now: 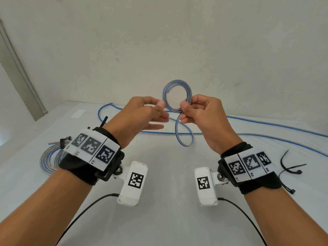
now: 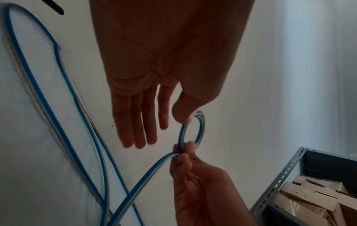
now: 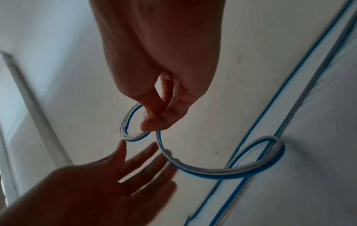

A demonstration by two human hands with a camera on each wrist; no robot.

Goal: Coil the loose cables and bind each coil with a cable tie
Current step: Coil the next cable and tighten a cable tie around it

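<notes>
Coiling is under way above the table (image 1: pixel 159 219), and most of the cable (image 1: pixel 266 125) lies slack on it, running off behind and right of your coil (image 1: pixel 177 96). Your right hand (image 1: pixel 200 114) pinches the coil's lower right edge between thumb and fingers, the free length dropping from there in a loop. Your left hand (image 1: pixel 142 114) is at the coil's left edge; three fingers lie straight, but whether thumb and forefinger pinch the turns I cannot tell. A finished coil (image 1: pixel 49 160) sits down-left of the held one, ties (image 1: pixel 291 167) down-right. Risk: the stiff turns may spring apart if your single pinch slackens, and the twisted loop below may kink as you draw it in.
</notes>
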